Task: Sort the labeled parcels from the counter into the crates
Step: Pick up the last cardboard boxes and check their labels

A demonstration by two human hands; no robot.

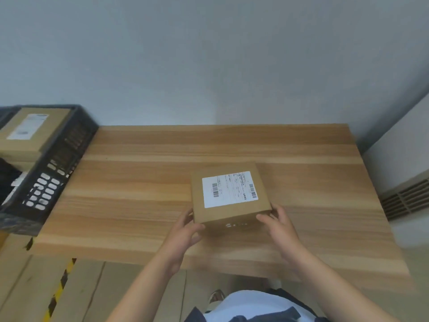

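A small brown cardboard parcel [228, 194] with a white barcode label on top rests on the wooden counter [144, 182], right of its middle. My left hand [183, 233] grips the parcel's near left corner, fingers curled on its side. My right hand [279, 225] holds the near right corner. A black plastic crate [58, 168] stands at the counter's left end, with a larger labeled parcel [30, 133] lying inside it.
A grey wall runs behind the counter. At the right stands a white unit with a vent grille [404, 201]. The floor below left carries a yellow-black striped tape line [59, 289].
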